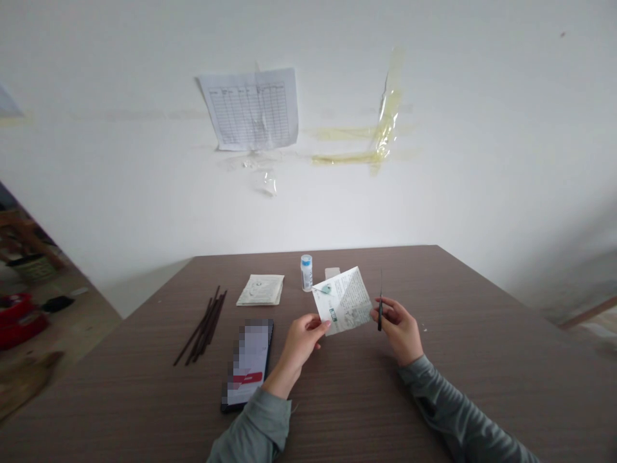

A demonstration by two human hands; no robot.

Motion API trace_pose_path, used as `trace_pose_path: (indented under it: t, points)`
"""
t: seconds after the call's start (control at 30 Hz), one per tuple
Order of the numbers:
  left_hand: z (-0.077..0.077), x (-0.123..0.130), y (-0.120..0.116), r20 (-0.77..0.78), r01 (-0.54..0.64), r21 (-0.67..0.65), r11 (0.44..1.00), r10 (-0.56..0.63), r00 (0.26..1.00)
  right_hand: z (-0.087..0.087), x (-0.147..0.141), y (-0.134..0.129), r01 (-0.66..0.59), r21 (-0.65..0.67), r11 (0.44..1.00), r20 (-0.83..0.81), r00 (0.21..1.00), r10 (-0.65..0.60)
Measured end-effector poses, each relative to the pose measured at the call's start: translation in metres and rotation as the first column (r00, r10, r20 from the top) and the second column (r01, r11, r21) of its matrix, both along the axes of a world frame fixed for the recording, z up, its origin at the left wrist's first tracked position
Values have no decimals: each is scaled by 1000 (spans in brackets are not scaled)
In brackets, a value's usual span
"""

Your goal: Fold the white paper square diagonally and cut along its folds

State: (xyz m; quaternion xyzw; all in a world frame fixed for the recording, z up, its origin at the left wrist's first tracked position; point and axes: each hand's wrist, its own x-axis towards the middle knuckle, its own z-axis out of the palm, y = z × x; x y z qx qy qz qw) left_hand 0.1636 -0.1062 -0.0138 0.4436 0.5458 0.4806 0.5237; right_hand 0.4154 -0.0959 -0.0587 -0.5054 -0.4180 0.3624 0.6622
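Note:
My left hand (pixel 303 337) pinches the lower left corner of a printed paper sheet (pixel 344 301), holding it tilted above the table. Text, a drawing and a small dark green label show on the sheet, and a pale green patch (pixel 326 289) is near its upper left. In my right hand (pixel 400 328) is a slim black-handled tool (pixel 380 314) with a thin tip pointing up; its exact kind is unclear. The right fingertips are at the sheet's right edge, and I cannot tell if they grip it. Behind the sheet, a small whitish piece (pixel 332 272) is partly hidden.
On the brown table (pixel 482 360) stand a small clear bottle with a blue band (pixel 306 273) and, farther left, a stack of printed papers (pixel 261 290). Several dark brown sticks (pixel 202 328) lie left of a phone (pixel 250 366). A white wall (pixel 463 193) rises behind.

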Motion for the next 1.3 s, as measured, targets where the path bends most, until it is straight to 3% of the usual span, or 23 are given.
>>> trace_pose_path:
  t: [0.27,0.6,0.8,1.03,1.3]
  points:
    - [0,-1,1,-29,16,37,999,-15,999,6,-4,-6,-74,-23,997,-7,997,74]
    - [-6,-11,7,-114,79,36,996,-74,991,-10,-6,2,-67,-24,997,-24,998,66]
    - [-4,-10,5,-61,-13,100,995,20,998,-13,0,0,-178,-48,983,5,984,178]
    - [-1,2,-1,5,53,10,999,-53,999,-27,-8,6,-72,-27,997,-97,993,69]
    - [-2,-2,4,-78,42,-4,999,-42,996,-22,-9,6,-89,-47,995,-170,982,80]
